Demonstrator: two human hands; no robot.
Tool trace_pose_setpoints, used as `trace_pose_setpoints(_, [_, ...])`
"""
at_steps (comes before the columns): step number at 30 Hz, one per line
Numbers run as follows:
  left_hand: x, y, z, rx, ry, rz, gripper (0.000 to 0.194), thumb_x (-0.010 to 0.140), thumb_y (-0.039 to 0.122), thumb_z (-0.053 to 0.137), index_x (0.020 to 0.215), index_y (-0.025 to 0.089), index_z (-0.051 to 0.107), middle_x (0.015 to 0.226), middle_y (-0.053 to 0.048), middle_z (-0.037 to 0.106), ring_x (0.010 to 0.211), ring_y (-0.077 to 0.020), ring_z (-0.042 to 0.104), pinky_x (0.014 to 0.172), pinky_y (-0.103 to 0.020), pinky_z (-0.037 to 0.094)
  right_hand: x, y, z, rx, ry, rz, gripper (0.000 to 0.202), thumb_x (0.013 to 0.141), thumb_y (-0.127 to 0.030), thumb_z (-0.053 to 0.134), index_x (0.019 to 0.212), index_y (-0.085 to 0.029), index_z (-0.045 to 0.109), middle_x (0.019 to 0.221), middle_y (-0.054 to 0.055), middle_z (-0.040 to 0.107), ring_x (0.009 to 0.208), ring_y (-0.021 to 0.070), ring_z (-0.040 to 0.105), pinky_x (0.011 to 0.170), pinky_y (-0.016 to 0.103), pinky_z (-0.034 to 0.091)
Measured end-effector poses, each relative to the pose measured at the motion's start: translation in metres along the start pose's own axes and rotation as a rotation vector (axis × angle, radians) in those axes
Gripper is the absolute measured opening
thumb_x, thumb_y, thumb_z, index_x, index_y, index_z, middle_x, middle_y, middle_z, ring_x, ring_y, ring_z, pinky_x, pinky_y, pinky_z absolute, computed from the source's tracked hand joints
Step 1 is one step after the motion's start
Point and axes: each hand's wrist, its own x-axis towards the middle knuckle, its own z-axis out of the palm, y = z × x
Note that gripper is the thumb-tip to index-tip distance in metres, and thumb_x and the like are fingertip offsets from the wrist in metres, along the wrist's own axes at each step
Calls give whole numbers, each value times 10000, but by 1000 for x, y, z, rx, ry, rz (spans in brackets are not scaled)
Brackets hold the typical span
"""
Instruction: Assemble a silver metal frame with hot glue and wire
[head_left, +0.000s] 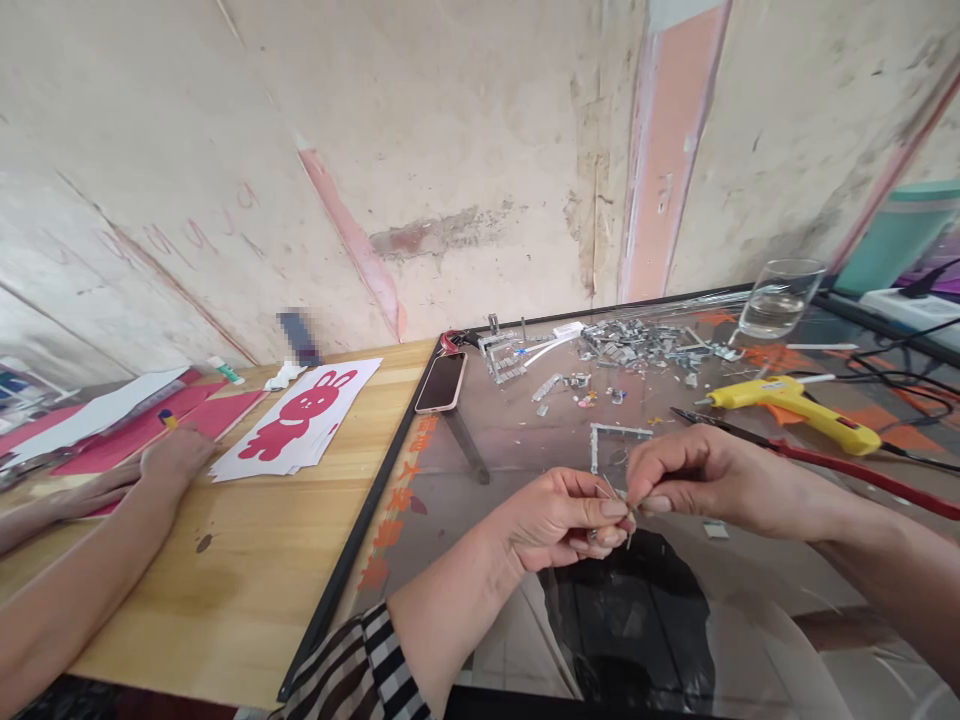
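Both hands met over the glass-topped table [517, 440]. Left hand [570, 515] had thumb and fingers pinched on a small thin piece [631, 517]; right hand [701, 475] pinched at the same piece from the right. Piece sat between the two sets of fingertips, mostly covered, exact shape couldn't be told. L-shaped grey frame [595, 450] lay just beyond the grip. Pile of grey parts [645, 345] was farther beyond, phone [442, 383] well off to the left. Red-handled pliers [847, 470] lay right of the grip, near the right hand; yellow glue gun [799, 408] just past them. Co-worker's hand [176, 455] rested far left, over the wooden table [247, 570].
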Motion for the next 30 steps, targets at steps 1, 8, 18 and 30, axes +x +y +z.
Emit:
trace_pose_setpoints(1, [0,0,0,-4,-8,8,136,607,177,743,630,108,629,516,-41,526,440,-63,430,396,-174,127,0,1,1,-6,5,2,237,748,-371,597,782,-141,645,742,35,639,707,135,573,665,261,435])
trace_pose_setpoints(8, [1,-3,-2,-67,-29,60,158,656,185,710,622,84,593,515,-25,475,472,-54,407,407,-159,134,0,-5,5,-286,118,-121,219,825,-343,485,779,-170,611,720,15,599,658,114,533,610,236,417])
trace_pose_setpoints(18, [5,-6,-3,-72,28,69,205,672,210,695,614,79,548,507,4,396,483,-45,349,413,-158,117,-3,-13,8,-592,226,-278,154,813,-219,483,790,-208,635,810,34,622,710,120,577,627,228,452])
trace_pose_setpoints(30, [5,-4,1,78,141,253,286,668,296,698,588,113,493,508,24,418,446,-29,314,446,-202,133,-3,-8,18,-633,367,-289,134,807,-201,483,795,-196,616,814,44,616,667,115,554,569,216,430])
